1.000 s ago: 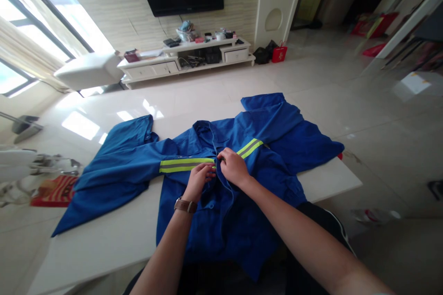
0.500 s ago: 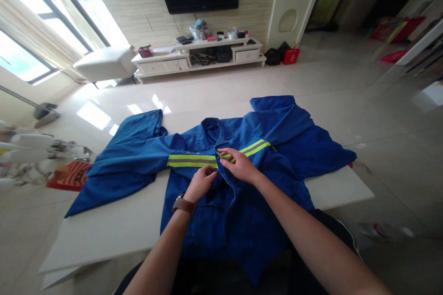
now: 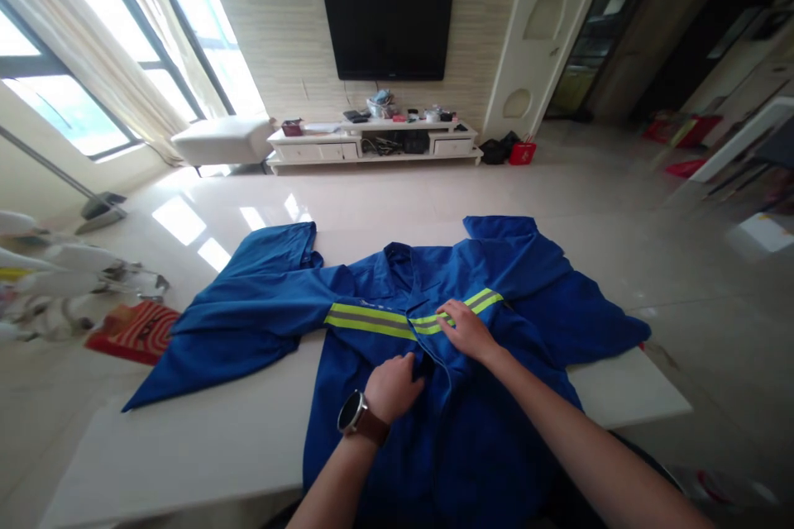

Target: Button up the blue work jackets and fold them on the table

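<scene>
A blue work jacket (image 3: 365, 397) with a yellow-and-grey reflective stripe (image 3: 370, 321) across the chest lies face up, sleeves spread to both sides. My left hand (image 3: 394, 388), with a watch (image 3: 352, 412) on its wrist, is at the front opening just below the stripe, fingers curled on the cloth. What its fingertips pinch is partly hidden. My right hand (image 3: 465, 329) rests on the stripe right of the opening, its fingers apart and bent on the fabric. The collar (image 3: 400, 254) points away from me.
The jacket lies on a white table (image 3: 204, 430), its sleeves reaching past the edges. A red bag (image 3: 133, 332) is beside the left sleeve. Beyond the floor are a low white cabinet (image 3: 316, 150), a bench (image 3: 220, 140) and a wall television (image 3: 389, 25).
My right hand has left the opening and moved right along the stripe. My left hand has turned and gone lower on the front. The camera has tilted up.
</scene>
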A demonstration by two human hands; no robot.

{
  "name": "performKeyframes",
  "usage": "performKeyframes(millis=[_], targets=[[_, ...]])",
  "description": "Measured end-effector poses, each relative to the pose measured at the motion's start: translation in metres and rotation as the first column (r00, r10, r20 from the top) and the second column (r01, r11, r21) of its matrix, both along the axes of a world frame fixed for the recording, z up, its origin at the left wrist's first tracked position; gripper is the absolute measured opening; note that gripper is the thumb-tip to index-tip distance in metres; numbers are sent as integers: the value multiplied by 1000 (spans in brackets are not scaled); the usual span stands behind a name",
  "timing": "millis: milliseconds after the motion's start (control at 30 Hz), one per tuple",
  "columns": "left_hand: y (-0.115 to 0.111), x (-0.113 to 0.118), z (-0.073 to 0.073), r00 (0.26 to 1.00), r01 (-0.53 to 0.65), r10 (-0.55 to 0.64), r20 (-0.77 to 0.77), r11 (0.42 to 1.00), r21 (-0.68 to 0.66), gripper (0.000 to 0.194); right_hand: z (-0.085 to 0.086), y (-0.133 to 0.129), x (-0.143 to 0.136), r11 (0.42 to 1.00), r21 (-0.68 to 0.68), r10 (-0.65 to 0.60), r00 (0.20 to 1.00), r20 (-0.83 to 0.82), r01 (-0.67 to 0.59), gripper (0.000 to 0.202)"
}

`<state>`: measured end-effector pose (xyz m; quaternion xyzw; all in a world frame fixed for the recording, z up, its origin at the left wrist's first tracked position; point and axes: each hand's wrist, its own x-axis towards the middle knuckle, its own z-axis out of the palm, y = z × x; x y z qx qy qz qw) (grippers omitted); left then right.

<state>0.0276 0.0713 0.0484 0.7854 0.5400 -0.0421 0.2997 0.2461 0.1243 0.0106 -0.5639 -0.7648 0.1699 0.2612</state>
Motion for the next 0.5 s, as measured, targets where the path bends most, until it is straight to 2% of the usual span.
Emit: performKeyframes(millis=[100,200,333,433,500], targets=[[1,5,16,1000,17,-17,-23,1000,1,34,4,46,-14,995,-60,-75,991,107,81,17],[-1,6,28,1000,5,-6,-29,999,-36,35,6,109,-46,962,-218,-119,972,202,163,18],[0,3,37,1000,-9,9,-11,997,-70,34,-11,179,-93,905,-364,-119,951,286,222,44],[7,-3,39,996,3,1,86,999,-48,29,-22,214,-112,889,-396,-90,937,337,228,37],[13,-7,39,990,-21,22,140,1000,-11,26,-17,240,-117,896,-359,-120,922,368,260,29]])
